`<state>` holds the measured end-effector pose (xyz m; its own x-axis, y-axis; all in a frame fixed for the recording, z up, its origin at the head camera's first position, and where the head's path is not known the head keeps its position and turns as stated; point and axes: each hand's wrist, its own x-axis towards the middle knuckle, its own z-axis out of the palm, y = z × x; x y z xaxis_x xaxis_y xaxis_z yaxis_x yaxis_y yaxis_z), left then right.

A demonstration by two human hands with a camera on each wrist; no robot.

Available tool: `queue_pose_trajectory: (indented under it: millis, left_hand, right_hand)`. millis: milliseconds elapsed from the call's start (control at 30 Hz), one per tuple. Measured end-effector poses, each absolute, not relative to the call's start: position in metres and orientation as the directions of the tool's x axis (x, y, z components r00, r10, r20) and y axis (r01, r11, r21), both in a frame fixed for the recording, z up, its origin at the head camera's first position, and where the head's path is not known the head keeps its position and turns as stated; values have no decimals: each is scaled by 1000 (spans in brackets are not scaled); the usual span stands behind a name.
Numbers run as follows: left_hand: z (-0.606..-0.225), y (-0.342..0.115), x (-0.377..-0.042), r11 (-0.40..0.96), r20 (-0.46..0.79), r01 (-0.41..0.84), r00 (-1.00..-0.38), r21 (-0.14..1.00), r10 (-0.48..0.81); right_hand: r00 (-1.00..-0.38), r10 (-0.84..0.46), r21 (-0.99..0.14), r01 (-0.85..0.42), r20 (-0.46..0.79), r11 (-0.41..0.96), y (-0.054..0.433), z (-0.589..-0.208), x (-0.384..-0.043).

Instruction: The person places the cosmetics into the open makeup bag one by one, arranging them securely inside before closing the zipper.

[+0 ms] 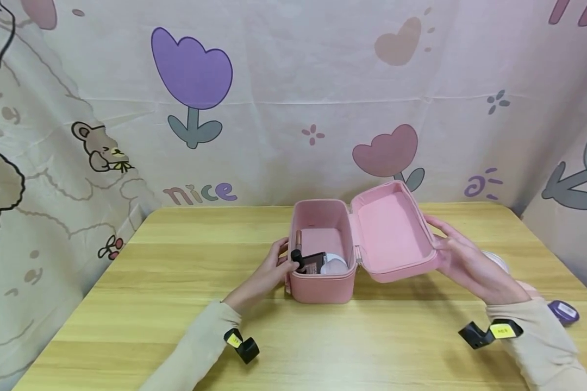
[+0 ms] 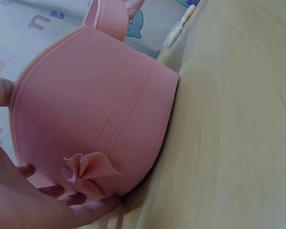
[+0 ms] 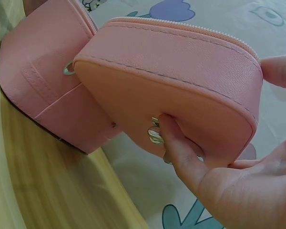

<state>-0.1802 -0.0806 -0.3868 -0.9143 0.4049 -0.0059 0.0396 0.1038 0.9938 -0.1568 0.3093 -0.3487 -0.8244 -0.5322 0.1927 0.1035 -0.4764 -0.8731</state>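
Since the lid (image 1: 396,231) is swung out to the right, my pink case (image 1: 323,291) sits wide open on the worktop (image 1: 191,282). I'd guess it's pretty light, stiff enough to keep its shape, slightly soft on the surface and not slippery. Best hold is probably rim plus side wall; I wouldn't tug the bow (image 2: 100,165), looks flimsy. Left hand (image 1: 269,271) grips that side, thumb up at the rim; right hand (image 1: 469,266) holds the lid's outer edge. Inside there's a slim brownish tube (image 1: 298,239) and a black piece (image 1: 297,260) by my thumb, can't tell if they're one item. The front wall hides the bottoms of a dark box (image 1: 314,263), print unreadable, and something pale and roundish (image 1: 335,265). Further out, a white thing (image 1: 497,261) is half behind my right hand, and no idea what the purple item (image 1: 561,313) is.
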Motion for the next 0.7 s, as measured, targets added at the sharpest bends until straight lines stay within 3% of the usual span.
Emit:
queue_pose_trajectory:
  millis: [300, 700]
  left_hand:
    - [-392, -94, -179, 93, 6, 46, -923, 995, 386]
    - [-390, -107, -173, 68, -13, 17, -907, 998, 420]
  right_hand:
    - [-846, -508, -911, 72, 160, -406, 300, -360, -160]
    - [-815, -556, -896, 116, 160, -429, 288, -354, -153]
